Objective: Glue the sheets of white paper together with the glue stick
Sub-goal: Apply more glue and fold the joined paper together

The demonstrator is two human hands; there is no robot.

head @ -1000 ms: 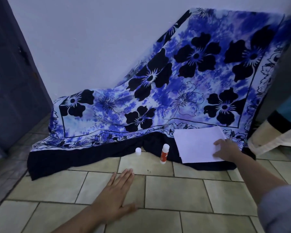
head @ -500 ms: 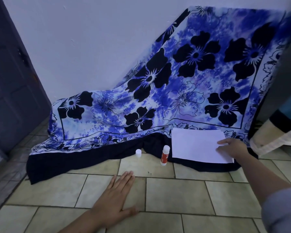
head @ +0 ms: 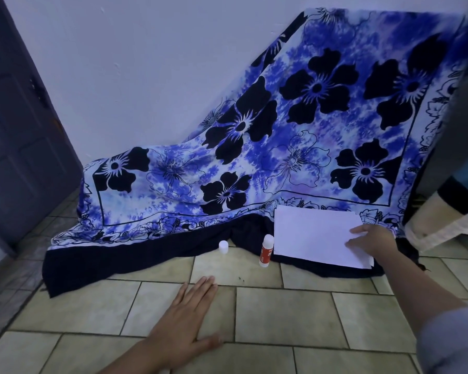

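Square the upper sheet of the white paper (head: 314, 236) over the lower one, a corner of it peeking out at the near right, then smooth outward from the right hand (head: 370, 238) to avoid wrinkles over the soft floral cloth (head: 295, 147) beneath. Fingers laid on the right edge; thumb hidden, so pinch or plain press not tellable. Flat on the tiled floor (head: 281, 314), the left hand (head: 189, 314), fingers straight, holding nothing. Paper on the cloth's dark hem, long axis left to right, right end slightly nearer. Upright just beside its left edge, the glue stick (head: 266, 251), uncapped tip up; cap (head: 223, 247) apart to the left.
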